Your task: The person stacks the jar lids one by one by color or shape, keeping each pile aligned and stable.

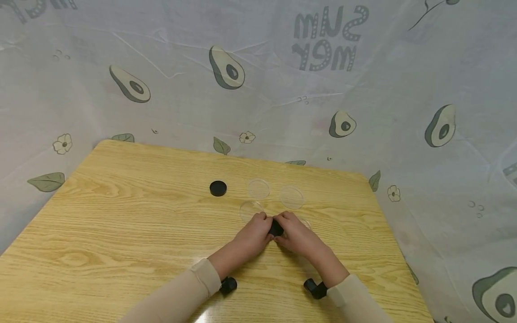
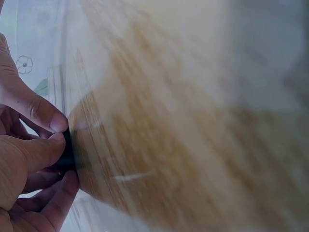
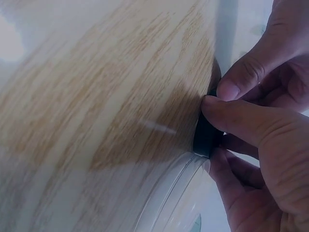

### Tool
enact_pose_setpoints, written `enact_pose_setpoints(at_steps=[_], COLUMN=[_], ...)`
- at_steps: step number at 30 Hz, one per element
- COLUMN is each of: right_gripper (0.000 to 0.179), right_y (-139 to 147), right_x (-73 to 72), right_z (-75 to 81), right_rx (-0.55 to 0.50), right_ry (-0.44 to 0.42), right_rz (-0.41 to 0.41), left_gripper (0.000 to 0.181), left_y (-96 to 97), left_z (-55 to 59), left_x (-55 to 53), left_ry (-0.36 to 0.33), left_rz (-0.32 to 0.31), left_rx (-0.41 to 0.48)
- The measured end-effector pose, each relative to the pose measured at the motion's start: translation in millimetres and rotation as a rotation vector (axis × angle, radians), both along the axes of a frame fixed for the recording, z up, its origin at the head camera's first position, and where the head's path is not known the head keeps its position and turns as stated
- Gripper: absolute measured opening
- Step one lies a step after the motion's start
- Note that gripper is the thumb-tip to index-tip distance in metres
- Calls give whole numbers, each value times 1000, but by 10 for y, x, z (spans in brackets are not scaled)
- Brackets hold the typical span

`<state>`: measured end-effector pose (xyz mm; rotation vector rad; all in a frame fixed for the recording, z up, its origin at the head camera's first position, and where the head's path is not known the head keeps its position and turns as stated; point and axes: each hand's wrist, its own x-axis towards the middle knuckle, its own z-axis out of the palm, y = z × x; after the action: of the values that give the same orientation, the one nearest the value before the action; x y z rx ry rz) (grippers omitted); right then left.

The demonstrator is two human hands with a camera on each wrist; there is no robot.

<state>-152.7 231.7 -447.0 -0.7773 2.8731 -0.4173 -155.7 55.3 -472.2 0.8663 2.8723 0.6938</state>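
Observation:
Both hands hold a small black round lid [image 1: 276,229] low over the wooden table. My left hand [image 1: 253,233] grips its left side and my right hand [image 1: 296,234] its right side, fingertips of both hands close together. In the left wrist view the lid [image 2: 67,152] shows as a dark strip between the thumbs and fingers. The right wrist view shows the lid's dark edge [image 3: 206,133] partly covered by fingers. A clear round dish [image 1: 250,211] lies just beyond my left hand. Another clear dish [image 3: 176,193] is beside my right hand, partly hidden by it in the head view.
A second black round lid [image 1: 218,188] lies on the table [image 1: 141,215] farther left. Two more clear round dishes, one at centre [image 1: 259,189] and one at right [image 1: 291,197], lie behind the hands. A patterned cloth [image 1: 274,107] hangs behind the table.

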Motion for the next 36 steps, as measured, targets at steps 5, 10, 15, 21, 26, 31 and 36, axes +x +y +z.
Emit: enact_pose_setpoints(at_steps=[5,10,15,21,26,31,36], right_gripper=[45,44,44,47,48,47,45], right_y=[-1,-8,-4,8,0,-1,-20], right_x=[-5,-8,-8,6,15,23,31], right_z=[-7,-2,-3,-6,25,67,83], right_rx=[-9,-10,-17,-15,-12,-41,-86], right_ry=[-10,-10,-4,-2,-14,-14,-32], right_rz=[-15,-19,-15,-15,-16,-12,-13], left_gripper=[35,33,36,38,38,38,39], left_y=[-1,-4,-4,-10,-36,-87,-154], left_z=[-1,11,6,-5,1,41,64], left_x=[0,9,6,5,15,33,45], left_ry=[-8,1,0,-5,-6,-16,-20], left_rz=[0,-1,1,-7,-12,-5,-7], left_rx=[15,26,21,-2,16,55,76])
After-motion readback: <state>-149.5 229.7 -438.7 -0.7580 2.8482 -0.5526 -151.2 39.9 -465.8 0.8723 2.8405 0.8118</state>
